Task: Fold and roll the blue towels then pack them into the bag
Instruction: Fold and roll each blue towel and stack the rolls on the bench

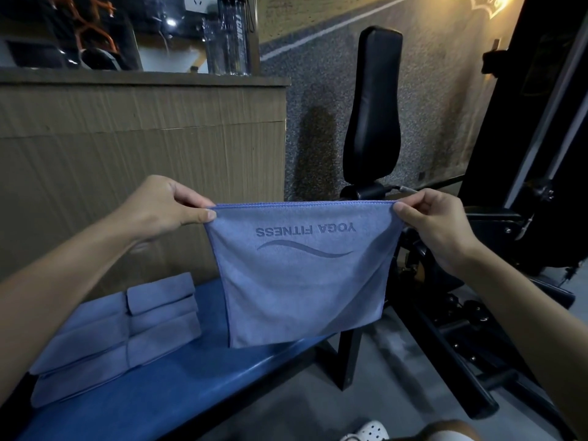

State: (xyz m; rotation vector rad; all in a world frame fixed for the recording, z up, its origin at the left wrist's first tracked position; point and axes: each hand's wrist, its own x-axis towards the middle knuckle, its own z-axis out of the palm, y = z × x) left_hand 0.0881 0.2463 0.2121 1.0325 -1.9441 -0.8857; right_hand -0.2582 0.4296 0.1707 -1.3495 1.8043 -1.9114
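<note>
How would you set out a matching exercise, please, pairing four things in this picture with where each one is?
Things
1. printed towel
2. folded towels
3. clear bottle
4. black pad

Places
A. standing on the counter
B. pinched at its top corners by the left hand and right hand
C. upright, to the right of the counter
D. lying on the blue bench

Pairs: 1-B, 2-D, 3-A, 4-C
</note>
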